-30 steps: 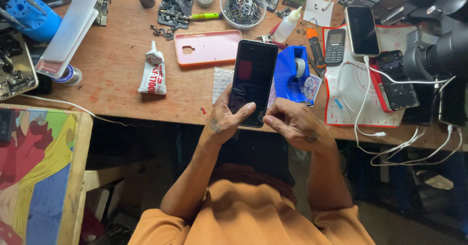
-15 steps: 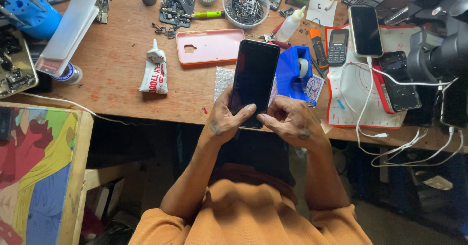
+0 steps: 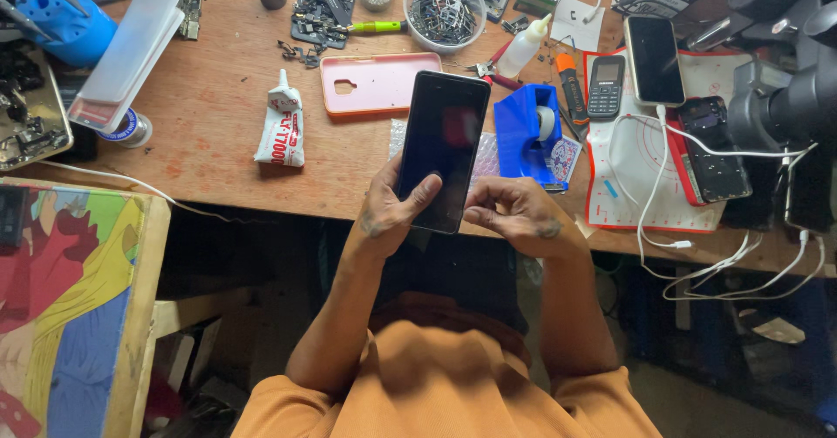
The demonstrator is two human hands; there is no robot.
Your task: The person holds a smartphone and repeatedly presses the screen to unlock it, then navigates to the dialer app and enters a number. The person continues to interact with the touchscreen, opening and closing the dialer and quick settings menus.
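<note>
A black smartphone [image 3: 445, 146] with a dark screen stands tilted over the front edge of the wooden workbench [image 3: 218, 115]. My left hand [image 3: 390, 207] grips its lower left side, thumb lying across the glass. My right hand [image 3: 519, 216] is curled at the phone's lower right edge, fingertips touching it. A pink phone case [image 3: 375, 83] lies just beyond the phone, and a blue tape dispenser [image 3: 527, 133] sits to its right on bubble wrap.
A white glue tube [image 3: 281, 124] lies left of the case. Behind are a clear bowl of small parts [image 3: 445, 9], a squeeze bottle [image 3: 526, 47], a keypad phone [image 3: 603, 87], another smartphone [image 3: 654, 59] on a white mat, cables [image 3: 697, 255], and a blue tool holder [image 3: 65, 24].
The phone's screen showed a faint red glow a second ago and is now nearly dark. My right hand's fingers have shifted closer against the phone's lower right edge.
</note>
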